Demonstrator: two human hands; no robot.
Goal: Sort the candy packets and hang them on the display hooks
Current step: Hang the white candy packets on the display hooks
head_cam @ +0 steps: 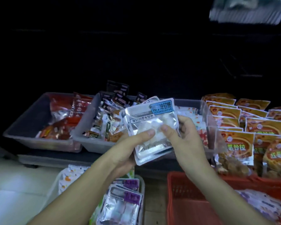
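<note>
My left grip [128,148] and right grip [186,137] pinched the light, slippery candy packets [146,122], which I judged safest held by their stiff sealed edges.

glossy clear-plastic candy packet [150,127] (foil-like sheen), matt grey plastic trays [31,125], red plastic basket [185,200]

A pale floor [15,184] lies below a dark low shelf [55,158], blackness behind.

Bare hands [185,137], bare forearms [81,184].
</note>
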